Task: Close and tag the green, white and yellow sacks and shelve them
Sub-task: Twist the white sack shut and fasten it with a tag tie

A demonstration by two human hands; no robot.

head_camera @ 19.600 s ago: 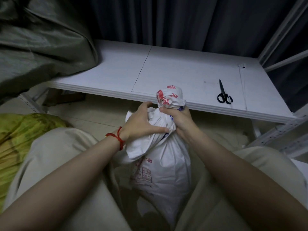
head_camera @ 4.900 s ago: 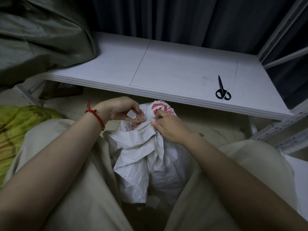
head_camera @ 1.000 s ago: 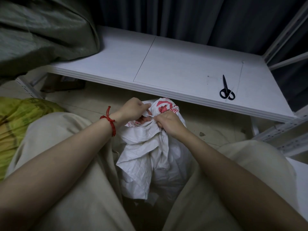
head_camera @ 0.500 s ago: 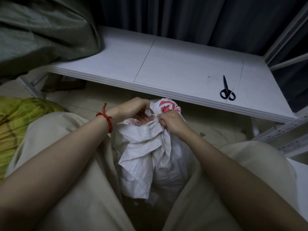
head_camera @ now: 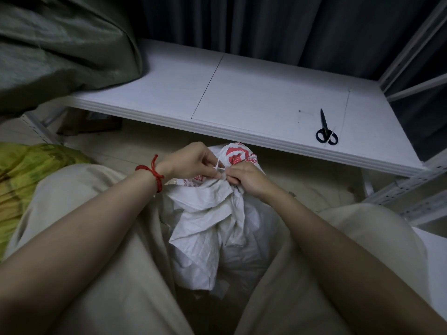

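- White and crinkly, the white sack (head_camera: 212, 221) stands on the floor between the person's two knees, just in front of the front edge of the shelf (head_camera: 254, 100). Its top is bunched up tight. A puffy bit with red print pokes out past the hands.
- On the left side, the left hand (head_camera: 191, 160) has its fingers curled. Its finger and thumb pinch a thin white tie (head_camera: 219, 165) right at the bunched neck.
- On the other side, the right hand (head_camera: 249, 180) is curled round the neck of the white sack and squeezes it. Its fingertips meet those of the left hand.
- Round the left wrist goes a red string (head_camera: 152, 171) with a knot.
- Big and dark, the green sack (head_camera: 60, 44) sits at the left end of the shelf and hides the front left corner.
- Down on the floor, the yellow sack (head_camera: 29, 170) lies beside the left knee, lower than the shelf.
- Near the front right corner of the shelf lie the black scissors (head_camera: 325, 131) — blades together, tip pointing at the back edge.
- Behind the back edge hangs a dark curtain (head_camera: 278, 25).
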